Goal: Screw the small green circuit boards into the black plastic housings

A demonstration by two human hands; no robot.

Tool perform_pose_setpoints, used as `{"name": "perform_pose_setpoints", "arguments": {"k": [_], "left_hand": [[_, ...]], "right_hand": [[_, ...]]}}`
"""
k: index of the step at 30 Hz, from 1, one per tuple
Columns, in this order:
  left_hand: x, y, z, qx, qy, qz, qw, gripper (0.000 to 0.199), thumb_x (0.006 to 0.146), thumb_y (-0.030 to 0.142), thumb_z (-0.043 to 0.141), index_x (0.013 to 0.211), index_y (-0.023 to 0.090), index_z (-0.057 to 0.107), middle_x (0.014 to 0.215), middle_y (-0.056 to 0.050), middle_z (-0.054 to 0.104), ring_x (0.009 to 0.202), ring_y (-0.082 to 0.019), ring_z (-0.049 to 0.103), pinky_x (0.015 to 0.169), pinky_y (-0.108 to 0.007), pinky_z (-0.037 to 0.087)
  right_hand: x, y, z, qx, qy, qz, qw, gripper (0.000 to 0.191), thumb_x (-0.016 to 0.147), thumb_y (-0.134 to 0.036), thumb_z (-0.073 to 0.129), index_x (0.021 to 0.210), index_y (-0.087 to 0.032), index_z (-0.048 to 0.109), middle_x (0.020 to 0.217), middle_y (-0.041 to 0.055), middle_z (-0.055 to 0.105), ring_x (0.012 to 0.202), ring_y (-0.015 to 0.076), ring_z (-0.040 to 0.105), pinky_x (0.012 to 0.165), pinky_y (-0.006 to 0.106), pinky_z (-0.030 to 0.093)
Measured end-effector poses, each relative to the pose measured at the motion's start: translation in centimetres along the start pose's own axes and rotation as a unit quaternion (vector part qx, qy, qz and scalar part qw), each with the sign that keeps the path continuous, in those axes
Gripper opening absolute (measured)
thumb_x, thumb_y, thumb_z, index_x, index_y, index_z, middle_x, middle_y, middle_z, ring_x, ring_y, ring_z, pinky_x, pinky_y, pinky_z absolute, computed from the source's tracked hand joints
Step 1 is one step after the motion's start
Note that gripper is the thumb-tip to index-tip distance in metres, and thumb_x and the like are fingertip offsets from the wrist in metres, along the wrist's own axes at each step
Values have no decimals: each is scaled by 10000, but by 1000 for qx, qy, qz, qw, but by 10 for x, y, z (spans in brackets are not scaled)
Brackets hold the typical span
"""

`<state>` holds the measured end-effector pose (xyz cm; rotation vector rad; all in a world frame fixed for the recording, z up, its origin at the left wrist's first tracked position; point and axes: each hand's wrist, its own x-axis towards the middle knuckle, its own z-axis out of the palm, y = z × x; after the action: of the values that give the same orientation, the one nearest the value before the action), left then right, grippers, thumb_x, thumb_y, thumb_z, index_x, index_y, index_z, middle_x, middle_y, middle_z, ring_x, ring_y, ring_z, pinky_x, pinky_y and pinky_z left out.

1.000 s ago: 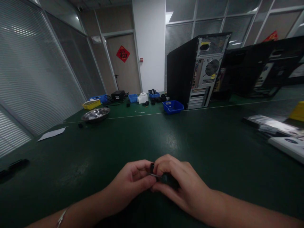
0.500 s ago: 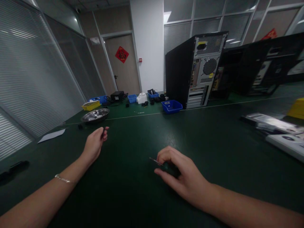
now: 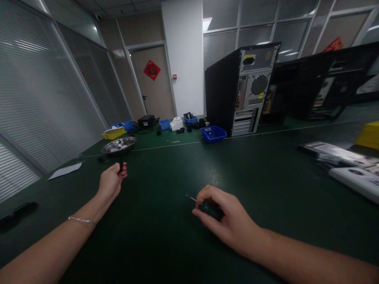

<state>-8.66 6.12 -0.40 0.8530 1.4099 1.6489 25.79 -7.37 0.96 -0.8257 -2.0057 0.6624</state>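
My right hand (image 3: 226, 215) is wrapped round the dark green handle of a small screwdriver (image 3: 209, 209), whose thin metal shaft points up and to the left over the green table (image 3: 166, 236). On the left, my left hand (image 3: 112, 179) is closed on a small black object (image 3: 121, 167), mostly covered by the fingers. Just beyond that hand sits a round metal dish (image 3: 114, 148) with small items in it. A small black piece (image 3: 100, 159) lies near the dish.
A blue bin (image 3: 213, 134) stands before a black computer tower (image 3: 223, 90). More opened cases are at the right, with white devices (image 3: 355, 181) nearer. A yellow tray (image 3: 114, 133) is at the back left, a white sheet (image 3: 65, 171) at the left edge.
My left hand has moved a little to the left and slightly nearer, still closed on the black object. My right hand has hardly moved.
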Motion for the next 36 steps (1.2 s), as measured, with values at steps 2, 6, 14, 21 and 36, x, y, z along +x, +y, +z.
{"name": "perform_pose_setpoints", "arguments": {"k": [2, 6, 14, 21, 36], "left_hand": [[-3, -2, 2, 10, -36, 0, 999, 292, 940, 288, 583, 1199, 153, 575, 1193, -96, 616, 986, -237, 642, 823, -430, 554], [-11, -5, 9, 33, -114, 15, 993, 186, 946, 271, 575, 1055, 128, 623, 983, -52, 662, 788, -167, 651, 693, -326, 557], [-41, 1, 26, 65, -208, 26, 976, 117, 866, 241, 656, 874, 125, 649, 673, 9, 624, 560, -116, 553, 530, -212, 437], [-154, 8, 66, 41, -424, -125, 896, 234, 889, 318, 640, 1009, 121, 602, 974, -136, 715, 884, -251, 691, 826, -409, 532], [-186, 5, 63, -19, -502, -173, 847, 270, 848, 315, 714, 921, 164, 503, 724, 29, 664, 645, -83, 593, 620, -190, 406]], "right_hand": [[0, 0, 0, 1, -1, 0, 1000, 105, 878, -144, 634, 949, -195, 575, 863, 9, 604, 729, 149, 571, 647, 256, 455], [-2, 1, 1, -4, 2, -7, 1000, 105, 874, -146, 640, 941, -193, 575, 848, 3, 598, 721, 143, 567, 647, 250, 450], [-1, 0, 0, -6, -4, 4, 1000, 114, 870, -146, 647, 946, -199, 582, 836, -4, 603, 687, 134, 552, 626, 238, 452], [2, -2, 1, 9, 20, -20, 1000, 115, 883, -139, 625, 983, -189, 594, 899, 36, 619, 814, 174, 605, 723, 288, 478], [-2, -6, 5, -78, -78, -38, 993, 171, 895, -221, 642, 1048, -210, 566, 1006, 34, 600, 855, 165, 592, 716, 275, 475]]}}
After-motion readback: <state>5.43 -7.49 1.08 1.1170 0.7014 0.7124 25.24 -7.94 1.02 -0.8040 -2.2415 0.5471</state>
